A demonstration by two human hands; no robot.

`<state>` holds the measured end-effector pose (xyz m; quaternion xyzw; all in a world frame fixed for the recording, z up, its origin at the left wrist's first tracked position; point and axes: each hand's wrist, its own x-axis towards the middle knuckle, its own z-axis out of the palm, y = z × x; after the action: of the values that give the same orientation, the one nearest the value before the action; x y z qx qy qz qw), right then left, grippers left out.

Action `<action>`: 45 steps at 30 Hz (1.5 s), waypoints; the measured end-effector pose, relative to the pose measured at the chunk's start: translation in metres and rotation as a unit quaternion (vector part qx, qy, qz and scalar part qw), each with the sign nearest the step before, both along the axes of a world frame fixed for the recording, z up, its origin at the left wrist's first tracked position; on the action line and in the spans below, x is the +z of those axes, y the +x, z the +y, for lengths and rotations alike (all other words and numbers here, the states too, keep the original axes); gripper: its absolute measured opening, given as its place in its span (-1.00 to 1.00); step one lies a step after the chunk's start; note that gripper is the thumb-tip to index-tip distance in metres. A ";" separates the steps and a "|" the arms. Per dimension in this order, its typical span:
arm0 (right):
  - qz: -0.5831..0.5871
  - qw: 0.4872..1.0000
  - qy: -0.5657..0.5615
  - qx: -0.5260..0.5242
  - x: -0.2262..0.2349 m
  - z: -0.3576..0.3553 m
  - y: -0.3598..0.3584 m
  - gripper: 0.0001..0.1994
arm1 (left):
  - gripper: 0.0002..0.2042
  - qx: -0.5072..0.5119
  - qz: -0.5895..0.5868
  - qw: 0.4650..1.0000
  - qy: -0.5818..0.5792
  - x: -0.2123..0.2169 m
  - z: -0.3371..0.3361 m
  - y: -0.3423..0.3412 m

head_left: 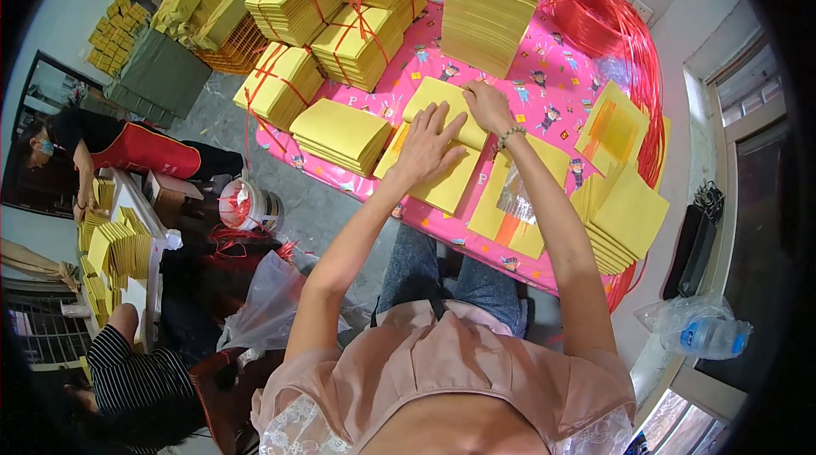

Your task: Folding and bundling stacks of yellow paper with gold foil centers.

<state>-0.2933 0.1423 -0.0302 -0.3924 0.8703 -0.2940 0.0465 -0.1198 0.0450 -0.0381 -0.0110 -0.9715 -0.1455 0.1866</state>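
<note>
We press our left hand (425,145) flat, fingers spread and grip open, on a small stack of yellow paper sheets (442,162) that lies on the pink patterned tabletop (544,72), just in front of us at its near edge. Our right hand (489,106) rests on the far end of the same stack, knuckles up and fingers curled over the top sheet; whether its grip actually pinches the paper or only lies on it we cannot tell from this angle. A beaded bracelet (510,135) sits on the right wrist. Just left of the stack lies a thicker loose pile of yellow paper (340,136), and beyond it stand several bundles tied with red string (340,21). A tall untied stack (493,4) rises at the far side of the tabletop, with a coil of red cord (595,17) beside it on the right. To our right, more yellow sheets (625,217) fan out in a stepped pile, and a clear plastic wrapper (518,196) lies on a sheet beneath our right forearm. A plastic water bottle (710,338) lies on the ledge at the far right. On the left, another person in a red apron (140,149) bends over a small table with more yellow paper.
</note>
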 end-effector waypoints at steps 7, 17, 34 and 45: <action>0.000 1.000 0.007 -0.008 -0.002 -0.001 0.001 -0.75 | -0.40 -0.005 -0.015 1.000 0.016 -0.003 0.002 0.000; 0.085 0.994 -0.062 0.025 0.013 0.040 0.080 -0.68 | -0.42 0.007 -0.053 0.998 0.030 -0.011 0.000 0.005; 0.123 0.984 0.077 0.105 -0.007 0.086 0.117 -0.39 | -0.42 0.036 -0.058 0.998 0.012 -0.016 -0.017 0.006; 0.123 0.983 0.085 0.105 -0.011 0.086 0.117 -0.41 | -0.39 0.113 -0.137 0.984 0.024 -0.020 -0.013 -0.006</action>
<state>-0.1763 0.2281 -0.0412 -0.5098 0.8450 -0.1615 0.0027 -0.1255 0.0317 -0.0581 0.1238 -0.9791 -0.1471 0.0668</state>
